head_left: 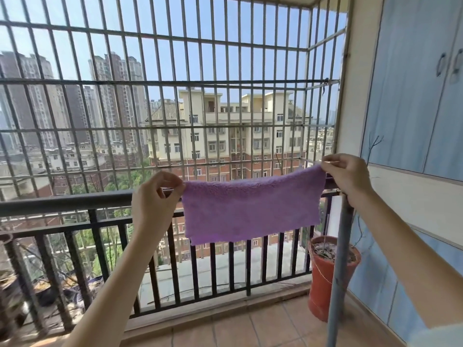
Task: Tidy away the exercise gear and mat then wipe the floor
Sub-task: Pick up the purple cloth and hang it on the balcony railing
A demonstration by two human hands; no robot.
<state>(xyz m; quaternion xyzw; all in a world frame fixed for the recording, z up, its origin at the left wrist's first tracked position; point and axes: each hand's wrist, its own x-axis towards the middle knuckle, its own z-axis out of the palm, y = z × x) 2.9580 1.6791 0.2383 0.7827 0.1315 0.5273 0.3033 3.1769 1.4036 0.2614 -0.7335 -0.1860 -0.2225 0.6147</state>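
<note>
Head view: purple fleecy cloth (251, 209) held spread in front of the dark metal balcony railing (62, 201).

The left hand (155, 196) pinched the cloth's upper left corner between thumb and fingertips; the right hand (347, 175) pinched the upper right corner the same way. The cloth hung between them, its lower edge free and covering part of the railing bars. A terracotta plant pot (325, 276) stood on the tiled floor (238, 331) at the right, behind a grey upright pole (338, 271).
</note>
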